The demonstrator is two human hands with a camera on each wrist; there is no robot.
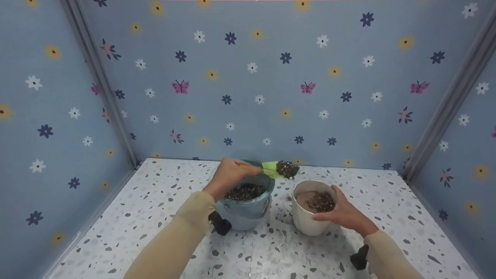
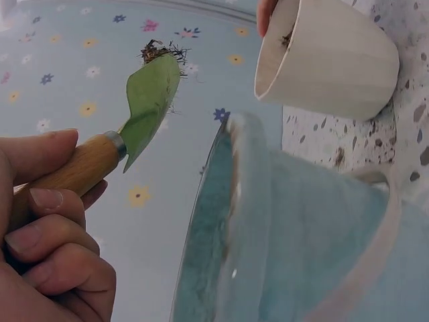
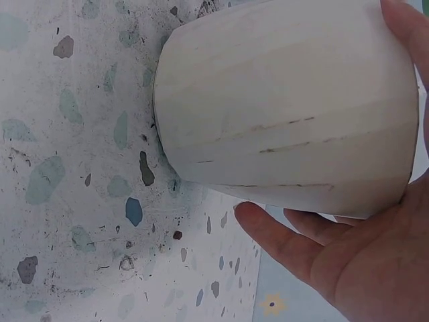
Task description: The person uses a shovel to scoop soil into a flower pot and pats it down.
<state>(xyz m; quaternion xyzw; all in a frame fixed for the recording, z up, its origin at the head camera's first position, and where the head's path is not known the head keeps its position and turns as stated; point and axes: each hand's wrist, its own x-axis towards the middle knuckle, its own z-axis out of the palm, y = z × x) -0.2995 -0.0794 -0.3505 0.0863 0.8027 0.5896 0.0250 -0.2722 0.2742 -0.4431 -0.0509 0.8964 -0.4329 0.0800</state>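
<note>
My left hand (image 1: 231,172) grips the wooden handle (image 2: 77,164) of a small trowel whose green blade (image 1: 269,169) carries a heap of dark soil (image 1: 287,169). It is above the rim of a blue bucket (image 1: 244,215), with the soil toward the gap before the white flowerpot (image 1: 303,217). Dark potting soil (image 1: 246,192) lies inside the bucket. My right hand (image 1: 347,212) holds the flowerpot at its right side, thumb at the near rim. A patch of dark soil (image 1: 323,201) covers part of the pot's inside. In the right wrist view, fingers (image 3: 278,241) spread along the pot's wall.
The white speckled tabletop (image 1: 155,193) has crumbs of soil between bucket and pot. A flowered blue wall (image 1: 255,116) rises close behind both, with side panels left and right. The bucket has a handle (image 2: 362,268) hanging along its side.
</note>
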